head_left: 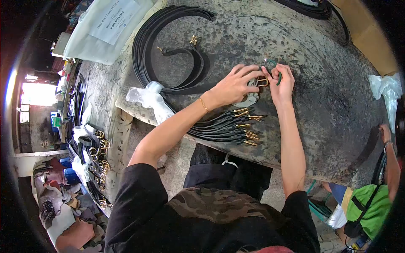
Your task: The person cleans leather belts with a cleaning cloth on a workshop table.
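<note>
My left hand (236,86) bends over the work, its fingertips and thumb gripping a gold belt buckle (262,82) at the dark end of a belt. Close beside it, my right hand (282,84) pinches a slim green curved thing (279,76), whose exact kind I cannot tell. Under my left fingers lies a grey pad (248,100), partly hidden. Nearer to me, several black belts (215,128) lie side by side with their gold buckles pointing right. A curved bundle of black belts (141,55) rests farther left, around a single coiled belt (196,65) with a gold buckle.
Clear plastic wrap (152,99) covers part of the belt bundle on the worn table (329,109). A labelled white package (114,25) sits at the back left. More buckled belts (99,164) hang at left. Another person's arm (391,160) reaches in at right, below a cardboard box (367,38).
</note>
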`<state>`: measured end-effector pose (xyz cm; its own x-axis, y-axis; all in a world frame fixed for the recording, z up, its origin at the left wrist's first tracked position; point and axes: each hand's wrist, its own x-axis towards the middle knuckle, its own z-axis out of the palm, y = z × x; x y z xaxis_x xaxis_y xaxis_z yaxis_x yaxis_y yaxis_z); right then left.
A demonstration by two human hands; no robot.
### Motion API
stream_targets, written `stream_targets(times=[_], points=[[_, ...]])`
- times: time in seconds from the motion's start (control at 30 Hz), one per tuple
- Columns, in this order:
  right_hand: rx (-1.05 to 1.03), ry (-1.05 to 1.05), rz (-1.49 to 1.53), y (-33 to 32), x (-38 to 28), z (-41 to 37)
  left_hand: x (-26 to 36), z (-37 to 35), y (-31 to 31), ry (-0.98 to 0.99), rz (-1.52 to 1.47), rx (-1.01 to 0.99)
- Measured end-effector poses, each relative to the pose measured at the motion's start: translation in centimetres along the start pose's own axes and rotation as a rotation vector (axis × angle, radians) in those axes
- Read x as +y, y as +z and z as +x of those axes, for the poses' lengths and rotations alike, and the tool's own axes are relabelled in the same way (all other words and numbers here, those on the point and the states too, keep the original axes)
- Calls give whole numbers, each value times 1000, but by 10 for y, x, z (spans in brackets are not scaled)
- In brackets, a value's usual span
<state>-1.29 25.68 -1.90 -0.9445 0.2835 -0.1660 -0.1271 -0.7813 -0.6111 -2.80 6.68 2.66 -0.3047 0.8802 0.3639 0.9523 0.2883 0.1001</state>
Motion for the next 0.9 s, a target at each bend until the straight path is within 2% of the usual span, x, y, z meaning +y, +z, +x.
stream_targets(times=[0.13,0.2,0.27,0.33,0.4,0.43,0.47,0.53,0.6,0.7,0.73,0.8,0.87,0.9], points=[[-46,1,27,-5,1,2,2,-5,-3,-90,-143,133],[-42,0,40,-8,0,4,6,-18,-13,-598,-591,479],[-36,8,57,-9,1,3,1,-38,-40,-849,-515,686],[-52,21,51,-9,1,4,-3,-55,-69,-937,-761,984],[-43,22,59,-8,1,4,-16,-78,-89,-930,-837,976],[-60,26,56,-10,2,4,-16,-85,-95,-1029,-934,891],[-81,29,54,-11,2,6,-14,-87,-94,-1024,-931,896],[-95,36,57,-13,1,7,0,-69,-95,-1025,-370,224],[-110,46,57,-12,2,8,5,-62,-68,-727,-75,39],[-126,60,132,-14,-2,5,14,-42,-36,-696,97,-140],[-142,36,126,-15,-5,5,17,-40,-34,-690,98,-127],[-166,-1,121,-15,-18,10,24,-38,-36,-748,202,-286],[-276,-88,42,-21,-32,12,35,-49,-43,-710,223,-296],[-244,-118,-64,-20,-44,8,43,-55,-50,-718,238,-378]])
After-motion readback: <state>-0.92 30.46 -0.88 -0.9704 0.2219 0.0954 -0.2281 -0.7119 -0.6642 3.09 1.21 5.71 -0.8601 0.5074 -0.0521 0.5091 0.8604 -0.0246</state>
